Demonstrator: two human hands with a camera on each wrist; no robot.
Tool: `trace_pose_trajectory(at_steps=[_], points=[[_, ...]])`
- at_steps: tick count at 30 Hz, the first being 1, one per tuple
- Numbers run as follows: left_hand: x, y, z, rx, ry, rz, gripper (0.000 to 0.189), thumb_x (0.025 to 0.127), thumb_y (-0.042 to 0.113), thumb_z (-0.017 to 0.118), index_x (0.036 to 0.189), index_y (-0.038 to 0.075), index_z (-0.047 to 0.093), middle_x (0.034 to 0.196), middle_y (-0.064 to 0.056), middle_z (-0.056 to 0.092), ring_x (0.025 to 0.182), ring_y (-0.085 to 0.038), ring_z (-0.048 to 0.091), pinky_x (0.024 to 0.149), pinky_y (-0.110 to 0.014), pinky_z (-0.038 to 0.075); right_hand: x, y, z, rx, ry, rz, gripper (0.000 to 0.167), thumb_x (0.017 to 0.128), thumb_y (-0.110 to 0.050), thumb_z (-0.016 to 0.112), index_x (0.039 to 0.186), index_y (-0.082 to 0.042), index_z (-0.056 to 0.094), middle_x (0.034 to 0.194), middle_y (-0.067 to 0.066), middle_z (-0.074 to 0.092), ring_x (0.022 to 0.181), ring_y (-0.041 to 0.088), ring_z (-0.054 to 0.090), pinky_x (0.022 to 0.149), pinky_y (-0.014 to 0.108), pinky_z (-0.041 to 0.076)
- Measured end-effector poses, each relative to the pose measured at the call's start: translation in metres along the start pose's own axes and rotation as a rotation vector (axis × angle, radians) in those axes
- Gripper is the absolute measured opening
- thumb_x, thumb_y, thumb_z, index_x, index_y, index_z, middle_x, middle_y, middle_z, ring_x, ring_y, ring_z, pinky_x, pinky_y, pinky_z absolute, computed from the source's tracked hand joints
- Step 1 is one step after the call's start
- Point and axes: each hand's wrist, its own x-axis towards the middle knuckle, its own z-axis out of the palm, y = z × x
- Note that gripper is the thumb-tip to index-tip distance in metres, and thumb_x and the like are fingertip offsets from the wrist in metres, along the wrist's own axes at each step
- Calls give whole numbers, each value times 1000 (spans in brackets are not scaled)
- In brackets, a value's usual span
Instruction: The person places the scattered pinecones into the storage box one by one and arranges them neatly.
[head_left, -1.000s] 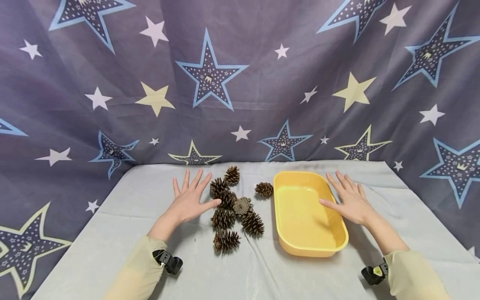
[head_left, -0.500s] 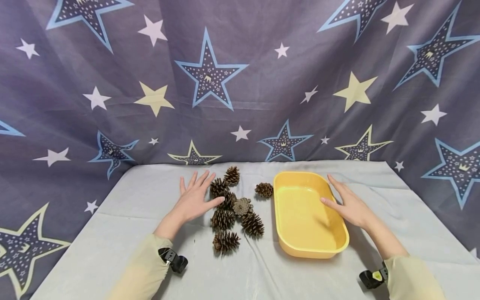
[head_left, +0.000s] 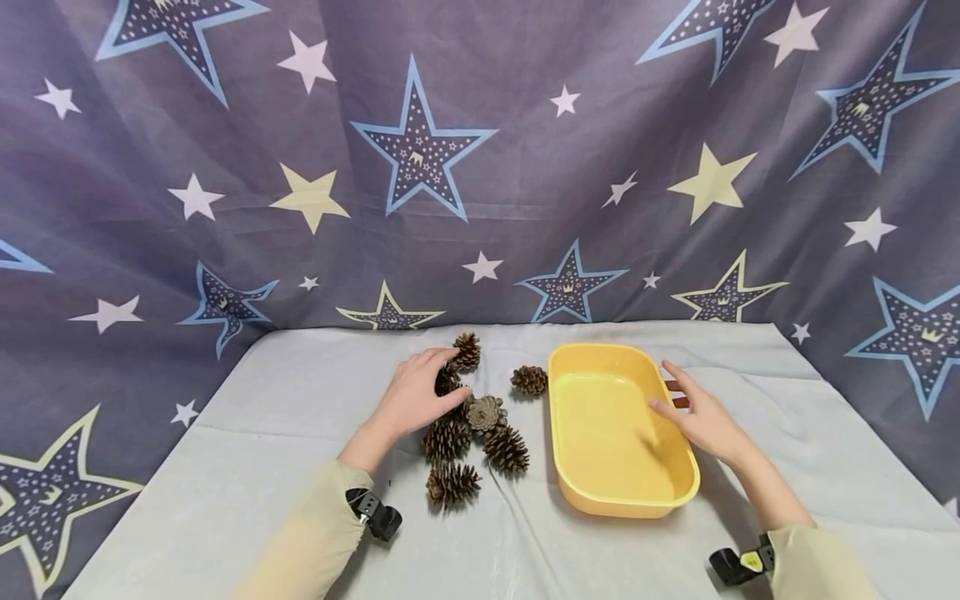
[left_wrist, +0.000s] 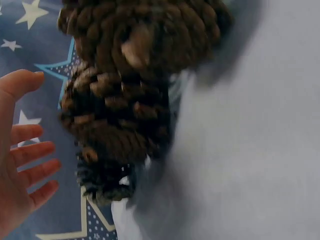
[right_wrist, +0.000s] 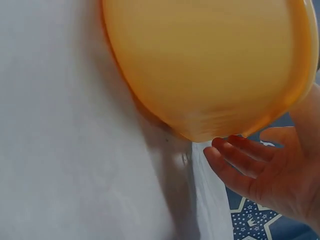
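Over the far left of a cluster of brown pine cones [head_left: 447,439] reaches my left hand [head_left: 411,396], hiding parts of some cones. In the left wrist view its fingers [left_wrist: 35,152] are spread and apart from the blurred pine cones [left_wrist: 117,117]. A yellow plastic tub [head_left: 618,442] stands to the right. My right hand [head_left: 705,423] is at its right side, thumb over the rim and fingers outside the wall. The right wrist view has the loosely bent fingers [right_wrist: 237,160] close to the tub's wall [right_wrist: 200,100]; firm contact is unclear.
A single pine cone [head_left: 529,380] lies between the cluster and the tub. Another cone [head_left: 453,485] lies nearest the front. Pale cloth [head_left: 262,467] covers the table, and a star-patterned curtain [head_left: 480,208] hangs behind it.
My left hand has moved right and over the pine cones, its spread fingers drawing in and bending. My right hand has lowered beside the tub, fingers going outside its wall.
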Motion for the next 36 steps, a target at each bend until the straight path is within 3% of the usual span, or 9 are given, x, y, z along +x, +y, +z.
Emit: trace_pose_trajectory(at_steps=[5,9,15,22,28,36], points=[[8,12,5,-39,-17,14,66,80,47,60,133,9,45,133,-12,48,122,-31,43,104,-49,31,-1,3,2,113,7,37,65,91,-19,53,143,0,20,125,30,47,104,38,55,76,26,49],[12,23,8,-55,-52,12,64,80,45,62,132,11,46,132,-11,48,120,-31,45,101,-49,34,-3,5,3,193,9,34,61,91,-11,51,141,4,21,124,32,45,106,40,53,72,18,48],[20,39,14,-55,-88,15,59,78,42,65,128,13,50,129,-7,50,118,-27,47,99,-46,38,-4,7,3,253,3,73,60,90,-9,51,141,4,23,125,32,44,106,36,53,70,18,48],[32,48,27,-59,-155,-23,57,78,38,65,129,15,50,130,-5,49,118,-25,48,99,-42,39,-3,9,2,306,-18,99,58,89,-8,53,139,4,26,124,31,44,89,5,54,57,22,45],[41,56,37,-74,-198,-46,58,79,36,65,130,12,49,131,-8,47,116,-26,49,99,-42,39,-3,13,3,321,-26,70,59,87,-9,54,139,4,27,121,31,46,91,9,56,62,24,49],[47,62,49,-97,-218,-90,61,82,35,64,135,13,43,132,-9,46,106,-24,54,93,-40,44,-1,36,8,416,-52,1,62,87,-19,58,140,-4,29,111,9,53,88,4,59,63,27,53]])
